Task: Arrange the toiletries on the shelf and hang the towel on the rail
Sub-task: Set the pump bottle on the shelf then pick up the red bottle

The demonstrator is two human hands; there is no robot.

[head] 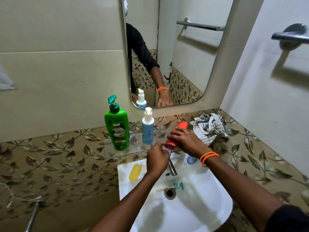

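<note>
The right hand [185, 141] wraps its fingers around a red cylindrical bottle [177, 136] tilted over the clear glass shelf's [117, 152] front edge; the left hand [157, 158] pinches at its cap end, fingers together. A green pump bottle [117, 129] and a white-and-blue pump bottle [148, 129] stand upright on the shelf with free room between them. A crumpled striped towel [208, 126] lies at the shelf's right end, below the bare steel rail [291, 36].

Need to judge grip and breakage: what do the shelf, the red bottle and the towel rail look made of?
Shelf: clear glass or acrylic, the tile pattern shows through it. Red bottle, under the right hand: apparently glossy plastic, with a shine on its cap end. Towel rail: brushed or polished metal, grey with highlights.
</note>
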